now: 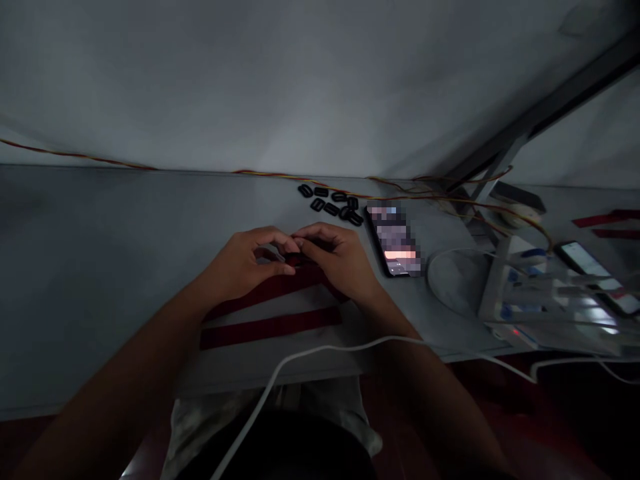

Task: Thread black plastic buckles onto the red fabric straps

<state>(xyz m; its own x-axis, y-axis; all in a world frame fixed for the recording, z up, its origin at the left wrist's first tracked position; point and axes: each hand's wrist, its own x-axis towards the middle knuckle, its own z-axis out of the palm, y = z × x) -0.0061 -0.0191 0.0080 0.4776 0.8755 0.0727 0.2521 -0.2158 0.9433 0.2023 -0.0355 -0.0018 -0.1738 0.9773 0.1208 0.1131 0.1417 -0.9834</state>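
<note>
Below your hands, past the bench's near edge, you have a dark reddish floor (pixel 400 447). Under both hands spreads the smooth grey bench (pixel 125 253), and beyond them a pale wall (pixel 250 80) rises from its far edge; the light is dim.

Your left hand (pixel 245 263) pinches a small dark piece (pixel 294 257) between thumb and fingers, and your right hand (pixel 345 257) closes its thumb and forefinger on the same piece from the other side. The piece sits right between your fingertips, with a touch of red at it; they hide most of its shape. One red strap (pixel 270 328) lies on the near side of your hands; another red strap (pixel 265 291) lies just under them, partly covered. You cannot tell whether that one joins the piece.

Nearest to you, a white cable (pixel 325 347) crosses the view in front of your right forearm. Just right of your right hand lies a lit phone (pixel 395 240); farther right stand a cluttered pale rack (pixel 530 293) and a second phone (pixel 600 277). Beyond your right hand are several loose black buckles (pixel 319 205), and behind those, twisted wires (pixel 270 174) run along the wall.
</note>
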